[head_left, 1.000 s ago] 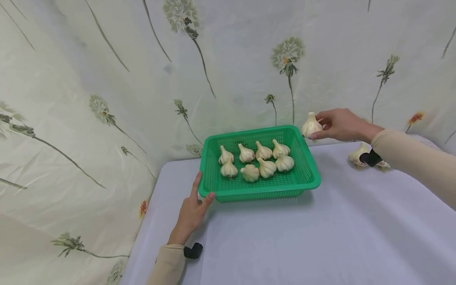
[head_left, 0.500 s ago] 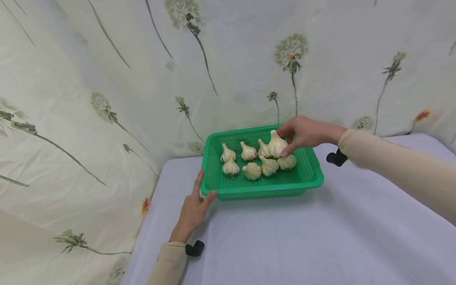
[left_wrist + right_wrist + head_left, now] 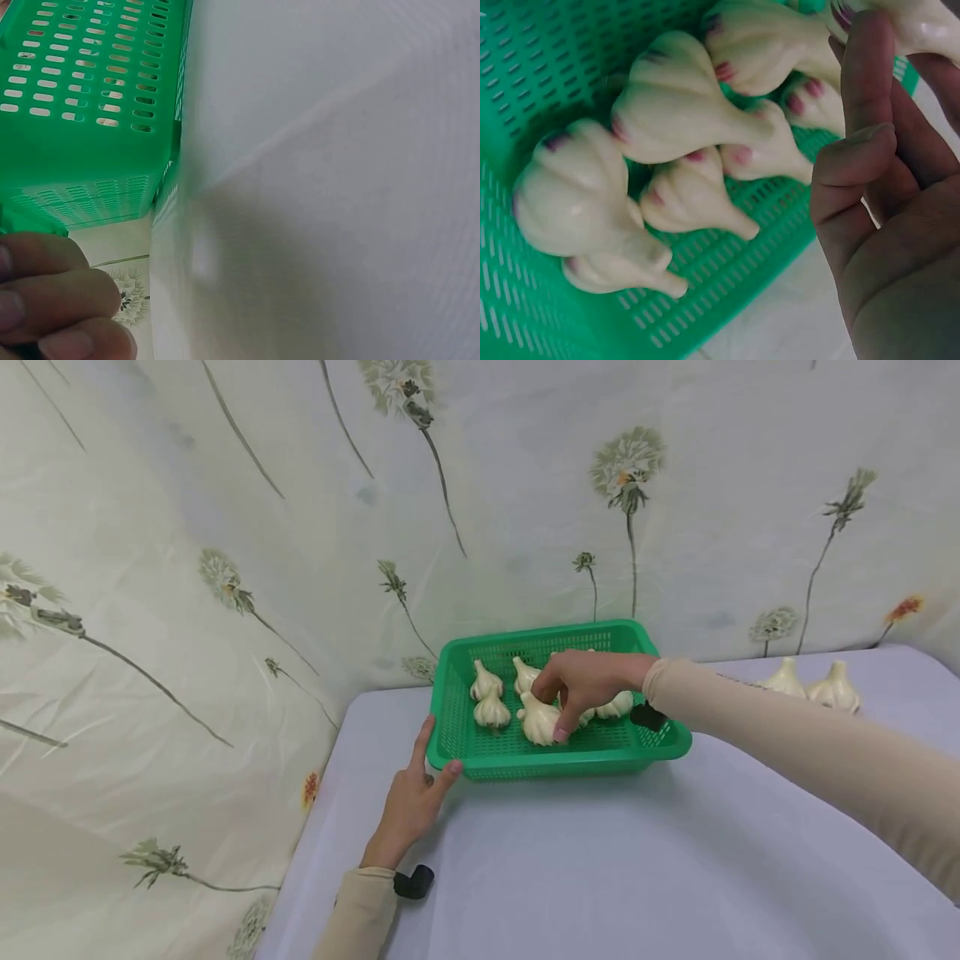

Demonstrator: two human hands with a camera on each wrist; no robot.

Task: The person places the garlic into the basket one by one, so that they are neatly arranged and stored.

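Observation:
A green perforated plastic basket [image 3: 558, 767] stands on the table with several glossy white garlic bulbs [image 3: 492, 710] lying in it, roughly in two rows. Over its front middle my right hand [image 3: 592, 681] pinches another garlic bulb [image 3: 538, 720], neck leaning up and left. That hand and sleeve hide some bulbs on the basket's right side. In the right wrist view, the held bulb is cut off by the top edge, above my fingers. My left hand [image 3: 408, 806] rests at the basket's front left corner, index finger and thumb straight along the rim, the other fingers bent below.
Two more garlic bulbs [image 3: 835, 689] stand on the white tablecloth [image 3: 600, 860] at the right, one partly behind the right sleeve. A flower-printed curtain [image 3: 510, 510] hangs behind and to the left of the table.
My right hand has carried the held garlic bulb leftward from beyond the basket's right rim, over the back bulbs, to the front middle. My left hand has stayed at the corner.

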